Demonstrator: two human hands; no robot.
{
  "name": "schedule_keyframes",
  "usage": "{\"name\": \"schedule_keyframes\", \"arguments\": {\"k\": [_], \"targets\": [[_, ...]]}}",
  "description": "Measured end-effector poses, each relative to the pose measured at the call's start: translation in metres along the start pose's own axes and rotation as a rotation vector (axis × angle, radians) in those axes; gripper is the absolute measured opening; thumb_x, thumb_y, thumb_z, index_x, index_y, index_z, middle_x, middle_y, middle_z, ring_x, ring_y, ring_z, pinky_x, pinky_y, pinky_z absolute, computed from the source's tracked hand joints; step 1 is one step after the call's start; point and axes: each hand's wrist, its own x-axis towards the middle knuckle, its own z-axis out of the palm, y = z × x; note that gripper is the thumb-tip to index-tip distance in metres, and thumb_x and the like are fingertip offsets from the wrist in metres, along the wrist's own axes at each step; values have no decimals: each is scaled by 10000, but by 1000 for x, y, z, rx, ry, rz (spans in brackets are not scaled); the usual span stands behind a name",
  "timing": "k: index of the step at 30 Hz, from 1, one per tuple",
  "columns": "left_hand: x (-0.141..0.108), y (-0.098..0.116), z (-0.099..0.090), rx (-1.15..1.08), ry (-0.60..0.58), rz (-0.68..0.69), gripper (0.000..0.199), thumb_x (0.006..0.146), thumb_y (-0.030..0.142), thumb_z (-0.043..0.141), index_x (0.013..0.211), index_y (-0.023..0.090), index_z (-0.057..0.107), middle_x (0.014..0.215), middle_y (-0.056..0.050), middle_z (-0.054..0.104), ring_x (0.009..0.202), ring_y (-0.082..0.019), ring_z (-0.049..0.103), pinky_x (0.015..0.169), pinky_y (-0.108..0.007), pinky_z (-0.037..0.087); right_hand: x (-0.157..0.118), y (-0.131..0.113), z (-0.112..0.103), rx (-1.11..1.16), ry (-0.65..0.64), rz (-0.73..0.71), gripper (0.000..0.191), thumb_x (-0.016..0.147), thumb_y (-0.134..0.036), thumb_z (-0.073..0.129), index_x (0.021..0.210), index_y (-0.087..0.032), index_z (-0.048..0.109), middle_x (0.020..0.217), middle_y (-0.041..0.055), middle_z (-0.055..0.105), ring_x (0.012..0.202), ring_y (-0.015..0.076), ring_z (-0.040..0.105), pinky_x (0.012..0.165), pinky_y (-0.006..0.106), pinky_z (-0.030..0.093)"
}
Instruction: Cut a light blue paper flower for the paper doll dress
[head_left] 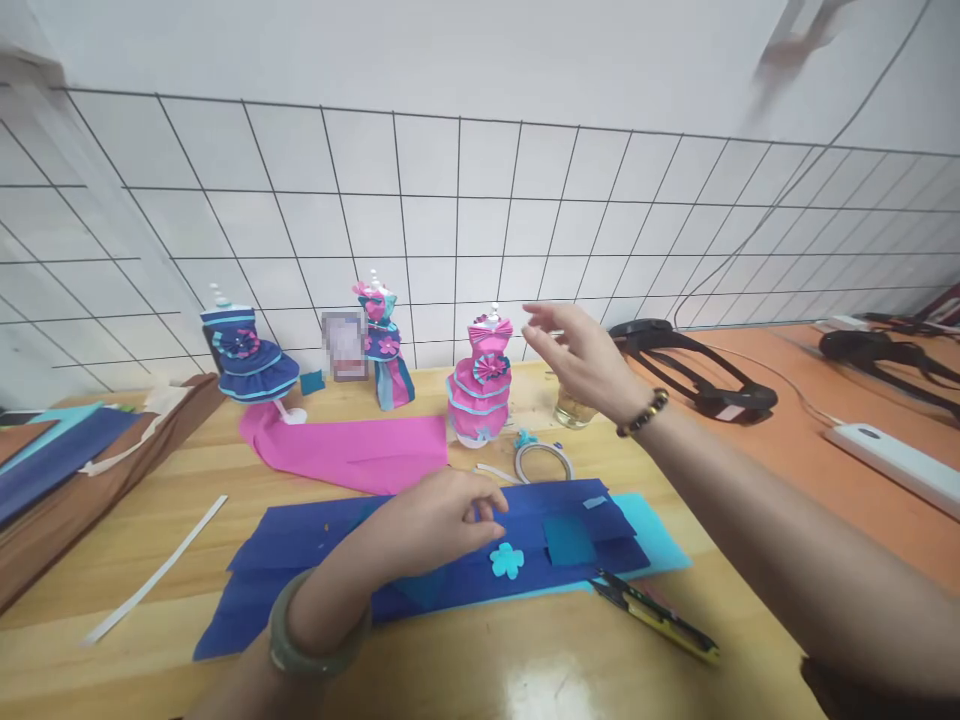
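My left hand [442, 515] hovers low over dark blue crepe paper sheets [300, 545], fingers loosely curled, a gap between thumb and forefinger, nothing visible between them. A light blue paper flower [507, 561] lies just right of it, near a teal paper square [568, 541]. My right hand [581, 365] is raised beside a mini dress form in a pink tiered dress [480, 395]; its thumb and fingers are apart and hold nothing that I can see. Contact with the dress is not visible. Yellow-handled thread snips [664, 622] rest on the table at the front right.
A roll of tape [544, 463] and a glass [574, 408] stand near the pink dress. Pink paper [360, 450] spreads at the left. Two more dressed forms, one blue [255, 355] and one multicoloured [390, 350], stand by the wire grid. Black headsets [697, 370] lie right.
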Motion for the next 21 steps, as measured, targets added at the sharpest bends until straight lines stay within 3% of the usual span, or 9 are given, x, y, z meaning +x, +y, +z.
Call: {"name": "schedule_keyframes", "arguments": {"k": [3,8,12,15,21], "targets": [[3,-11,-5,-84,-7,-69,275,715,320,534,937,176,610,779,-29,631,695,-138,564,605,-225,418,31,-11,8,-53,-61,-70,338,843,-352,422,1086,-170,569,1001,101,562,914,186,519,787,311,414],[5,-21,-12,-302,-102,-110,344,682,334,590,980,163,605,839,-47,652,702,-139,572,620,-235,429,55,-16,15,-158,-146,-50,263,821,-297,458,836,-151,676,893,88,610,858,190,543,775,302,395],[12,-31,-12,-488,-17,-158,375,682,349,606,1001,153,606,884,-70,653,767,-156,583,674,-254,434,56,-19,13,-141,-167,31,237,797,-283,486,724,-150,668,813,70,633,738,169,564,653,283,415],[18,-41,-11,-604,68,-207,410,675,361,623,1018,138,599,856,-82,644,682,-132,571,628,-253,433,55,-27,9,-131,-199,71,213,779,-288,513,694,-156,658,747,59,637,653,155,555,575,279,404],[27,-50,-11,-932,214,-247,370,651,301,672,975,136,606,837,-79,621,669,-105,561,609,-228,438,61,-39,7,-154,-223,76,212,785,-282,513,712,-148,660,659,55,624,537,134,511,529,288,383]]}}
